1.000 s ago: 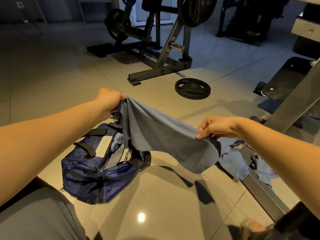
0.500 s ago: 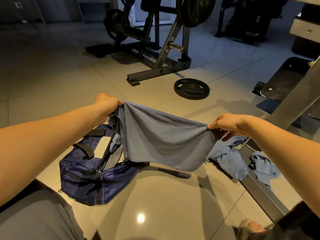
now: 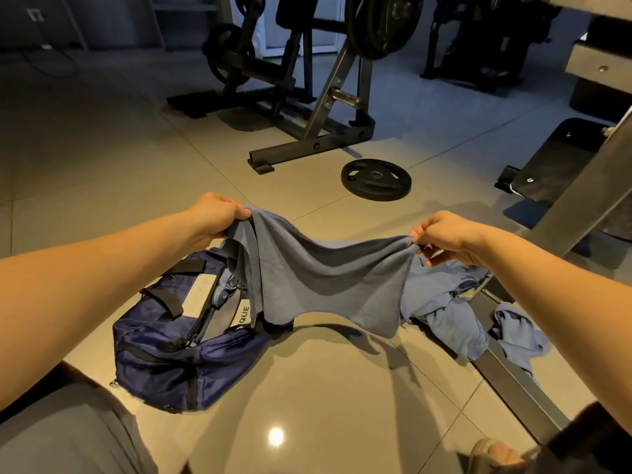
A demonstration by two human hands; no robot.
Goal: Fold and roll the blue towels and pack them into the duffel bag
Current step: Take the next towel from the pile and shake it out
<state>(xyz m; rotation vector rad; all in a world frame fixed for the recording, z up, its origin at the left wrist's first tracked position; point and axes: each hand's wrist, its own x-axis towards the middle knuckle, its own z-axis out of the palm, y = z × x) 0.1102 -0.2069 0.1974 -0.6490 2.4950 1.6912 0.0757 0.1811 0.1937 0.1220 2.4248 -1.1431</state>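
The bag [image 3: 181, 347] lies open on the floor [image 3: 325, 405] at the left, zip parted, with what looks like a rolled towel already inside, though the shadow makes that hard to confirm. Above it the left hand [image 3: 213, 213] pinches one top corner of a towel [image 3: 325, 278], fingers closed on the cloth. The towel hangs spread between both hands, sagging in the middle, clear of the floor, probably stretched out so its edges can be matched for the first fold. The right hand [image 3: 444, 234] pinches the other corner shut. Further right, more towels [image 3: 455, 319] lie crumpled beside a metal rail [image 3: 526, 388], waiting their turn.
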